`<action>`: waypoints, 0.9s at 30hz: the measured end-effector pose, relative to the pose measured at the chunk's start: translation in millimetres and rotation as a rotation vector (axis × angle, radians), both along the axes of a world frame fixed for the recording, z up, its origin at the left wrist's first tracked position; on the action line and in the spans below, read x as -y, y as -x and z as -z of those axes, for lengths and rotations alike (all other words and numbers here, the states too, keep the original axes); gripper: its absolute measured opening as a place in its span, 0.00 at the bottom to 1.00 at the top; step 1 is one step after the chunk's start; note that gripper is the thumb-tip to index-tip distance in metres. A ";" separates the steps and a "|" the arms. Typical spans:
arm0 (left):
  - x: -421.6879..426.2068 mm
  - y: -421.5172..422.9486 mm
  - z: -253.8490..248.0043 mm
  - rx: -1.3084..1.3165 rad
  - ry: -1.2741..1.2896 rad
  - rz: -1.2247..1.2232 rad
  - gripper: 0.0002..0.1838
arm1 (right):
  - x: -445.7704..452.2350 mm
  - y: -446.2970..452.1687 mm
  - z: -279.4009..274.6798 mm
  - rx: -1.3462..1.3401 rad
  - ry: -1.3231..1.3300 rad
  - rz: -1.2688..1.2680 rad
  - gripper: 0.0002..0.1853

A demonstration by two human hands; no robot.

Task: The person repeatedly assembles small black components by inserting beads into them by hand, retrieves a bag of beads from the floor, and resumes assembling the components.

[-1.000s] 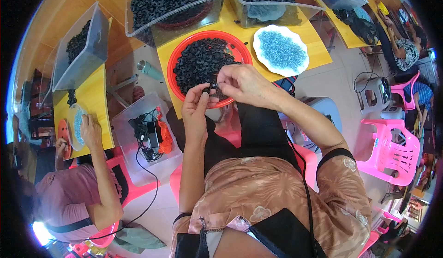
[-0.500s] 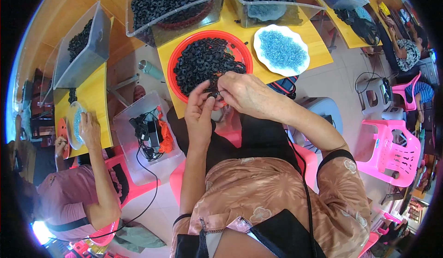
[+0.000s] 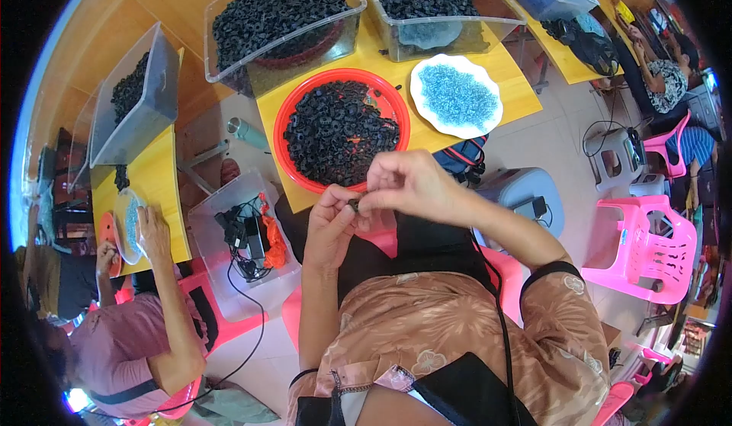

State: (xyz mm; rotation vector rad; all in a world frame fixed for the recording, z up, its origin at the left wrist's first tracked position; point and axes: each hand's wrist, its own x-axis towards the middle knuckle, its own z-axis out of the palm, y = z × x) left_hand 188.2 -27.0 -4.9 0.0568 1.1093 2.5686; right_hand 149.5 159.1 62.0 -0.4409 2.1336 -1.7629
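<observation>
One view, head. One small dark piece (image 3: 353,206): sitting at the fingertips, just in front of the near rim of the red basin (image 3: 282,148). Left hand (image 3: 329,232): pinching the piece between thumb and fingers. Right hand (image 3: 415,190): curling its fingers, thumb tip meeting the piece; whether it is gripping anything itself, cannot tell.

Changed: both hands are now working nearer the lap, having drawn back from over the basin; the whole view is also sitting slightly lower. Judged effect: the handling is going on away from the heap of black pieces (image 3: 335,129), which is showing more fully.

Also present: one scalloped white plate (image 3: 462,132), holding blue bits (image 3: 456,94), standing right of the basin on the yellow table (image 3: 522,98); two transparent bins, left (image 3: 358,11) and right (image 3: 492,37), holding more black parts behind; one grey stool (image 3: 526,197), standing beyond the right forearm; one co-worker's hand (image 3: 155,235), working at another plate, far left.

In the way: the fingers are hiding much of the piece; one black cord (image 3: 503,334) is hanging down the shirt (image 3: 435,312).
</observation>
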 end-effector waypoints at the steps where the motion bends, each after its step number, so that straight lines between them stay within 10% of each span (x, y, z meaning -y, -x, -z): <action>1: -1.3 -0.1 1.4 -0.005 -0.054 -0.024 0.08 | 0.4 -13.7 -19.5 -0.193 -0.108 -0.019 0.08; 6: 5.5 3.6 17.2 0.018 -0.069 -0.062 0.07 | 45.0 -94.4 -66.4 -0.214 0.805 -0.964 0.08; 13: 6.4 -6.3 16.5 0.023 -0.085 -0.102 0.08 | 32.5 -80.4 -68.6 0.166 0.711 -1.166 0.09; 20: 4.4 -5.8 13.3 0.039 -0.055 -0.065 0.08 | 38.9 -97.6 -70.2 -0.181 0.790 -0.909 0.10; 27: -1.1 -8.1 23.2 0.072 -0.072 -0.064 0.08 | 25.7 -77.7 -83.5 0.050 0.827 -0.976 0.08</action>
